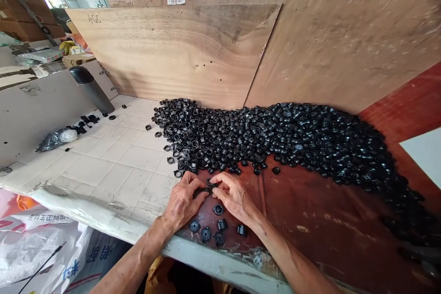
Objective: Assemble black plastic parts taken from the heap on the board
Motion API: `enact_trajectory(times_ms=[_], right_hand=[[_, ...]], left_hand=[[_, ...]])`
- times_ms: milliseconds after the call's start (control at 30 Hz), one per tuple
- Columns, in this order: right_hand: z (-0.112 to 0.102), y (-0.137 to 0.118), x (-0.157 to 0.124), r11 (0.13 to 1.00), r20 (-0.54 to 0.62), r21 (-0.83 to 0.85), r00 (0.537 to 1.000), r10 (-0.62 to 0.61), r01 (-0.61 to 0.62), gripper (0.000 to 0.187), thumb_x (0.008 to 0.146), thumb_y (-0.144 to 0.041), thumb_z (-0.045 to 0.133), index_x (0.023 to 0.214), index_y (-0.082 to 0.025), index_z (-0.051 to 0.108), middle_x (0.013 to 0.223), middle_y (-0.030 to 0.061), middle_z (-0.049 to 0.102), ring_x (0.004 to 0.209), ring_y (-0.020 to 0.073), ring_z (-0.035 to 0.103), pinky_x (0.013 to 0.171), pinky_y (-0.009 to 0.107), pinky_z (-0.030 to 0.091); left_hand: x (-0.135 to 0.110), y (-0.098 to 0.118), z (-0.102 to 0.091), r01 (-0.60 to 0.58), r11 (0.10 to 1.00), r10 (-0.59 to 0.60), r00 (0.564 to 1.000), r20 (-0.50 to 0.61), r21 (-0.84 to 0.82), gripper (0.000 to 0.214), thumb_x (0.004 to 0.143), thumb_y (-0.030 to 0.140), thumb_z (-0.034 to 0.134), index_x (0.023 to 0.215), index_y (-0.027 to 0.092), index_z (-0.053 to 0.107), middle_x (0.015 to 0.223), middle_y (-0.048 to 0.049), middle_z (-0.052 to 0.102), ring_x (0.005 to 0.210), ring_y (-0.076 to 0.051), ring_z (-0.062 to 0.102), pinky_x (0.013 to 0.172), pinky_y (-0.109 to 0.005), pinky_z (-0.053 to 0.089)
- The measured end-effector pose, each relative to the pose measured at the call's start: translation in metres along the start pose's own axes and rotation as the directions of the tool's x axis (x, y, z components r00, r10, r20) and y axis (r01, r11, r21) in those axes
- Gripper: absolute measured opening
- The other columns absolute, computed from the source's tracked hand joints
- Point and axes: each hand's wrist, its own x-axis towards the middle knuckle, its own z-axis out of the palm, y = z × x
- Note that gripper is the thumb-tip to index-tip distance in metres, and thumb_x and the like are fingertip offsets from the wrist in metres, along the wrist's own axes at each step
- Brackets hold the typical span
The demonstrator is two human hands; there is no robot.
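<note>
Pinching a small black plastic part (208, 186) at the fingertips, the left hand (184, 201) and right hand (234, 196) work close together, knuckles raised, their fingers meeting over it and hiding most of its shape. Both hands sit over a reddish-brown wooden board (310, 211) near its front edge. Just below the hands, toward 6 o'clock, lie six separate black parts (217, 209), some showing round faces with central holes, others standing like short cups. A broad heap of black plastic parts (275, 138) spreads from about 11 o'clock round to 3 o'clock, its nearest pieces just beyond the fingers. Behind it, a large plywood sheet (172, 50) stands tilted against the far side. To the left, at about 10 o'clock, a white tile-patterned surface (113, 156) carries a dark insulated flask (91, 88) lying at a slant, a few scattered black pieces and a dark plastic bag (51, 141). Woven plastic sacks (34, 248) bulge below the bench edge at 8 o'clock.
</note>
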Motion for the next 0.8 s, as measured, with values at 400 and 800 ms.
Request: enact_trajectory(times_ms=[400, 800], right_hand=[[-0.001, -0.011, -0.006, 0.985, -0.036, 0.046, 0.986, -0.163, 0.165, 0.013, 0.09, -0.024, 0.063, 0.1, -0.021, 0.071, 0.112, 0.0077, 0.07, 0.088, 0.0183, 0.068, 0.073, 0.028, 0.055], [0.005, -0.009, -0.006, 0.983, -0.028, 0.183, 1.0, -0.012, 0.017, 0.021, 0.086, -0.028, 0.066, 0.105, -0.021, 0.069, 0.093, 0.0028, 0.077, 0.078, 0.0186, 0.073, 0.068, 0.027, 0.056]], left_hand=[[0.0, 0.003, -0.003, 0.298, 0.738, -0.277, 0.952, 0.132, -0.605, 0.024, 0.082, 0.034, 0.082, 0.088, 0.021, 0.062, 0.077, 0.0031, 0.067, 0.066, -0.013, 0.061, 0.063, -0.024, 0.05], [0.003, 0.007, -0.007, 0.36, 0.631, -0.269, 0.932, 0.242, -0.687, 0.033, 0.088, 0.037, 0.076, 0.115, 0.02, 0.07, 0.092, -0.0022, 0.07, 0.083, -0.017, 0.068, 0.078, -0.03, 0.057]])
